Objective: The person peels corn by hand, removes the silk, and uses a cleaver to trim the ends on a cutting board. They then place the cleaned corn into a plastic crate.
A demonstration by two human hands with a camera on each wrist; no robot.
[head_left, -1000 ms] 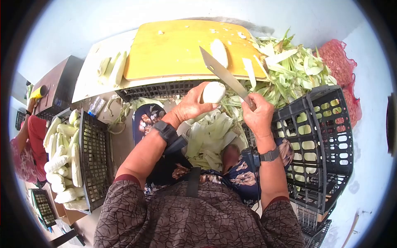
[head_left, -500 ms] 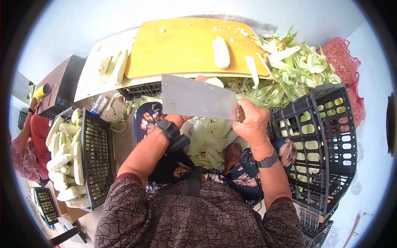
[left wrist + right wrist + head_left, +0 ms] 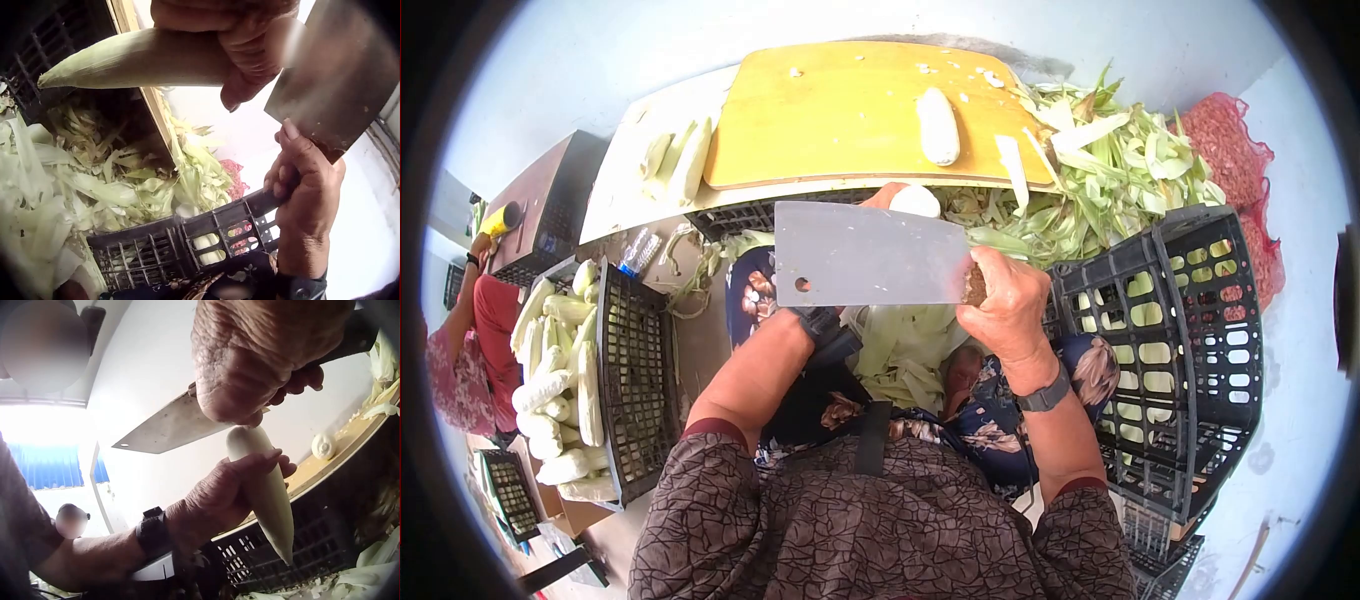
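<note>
My left hand [image 3: 234, 487] grips a husked pale corn ear [image 3: 265, 490] with its pointed tip down, in front of the board's edge. In the head view only the ear's cut end [image 3: 915, 200] shows above the wide cleaver blade [image 3: 870, 255], which covers that hand. My right hand [image 3: 1005, 300] grips the cleaver's handle and holds the blade flat-side up, over the left hand. The left wrist view shows the corn ear [image 3: 137, 59] in my fingers and the cleaver [image 3: 337, 69] just to its right. A peeled ear [image 3: 937, 125] lies on the yellow cutting board [image 3: 820, 110].
Green husks [image 3: 1110, 165] are heaped at the board's right end, more lie in my lap [image 3: 905, 350]. A black crate [image 3: 1190, 340] stands to the right. A crate of peeled ears [image 3: 560, 380] stands to the left, beside another person [image 3: 470, 340].
The cleaver swung from pointing away at the board to lying broadside over my left hand, then shifted slightly left. The left hand still holds the ear.
</note>
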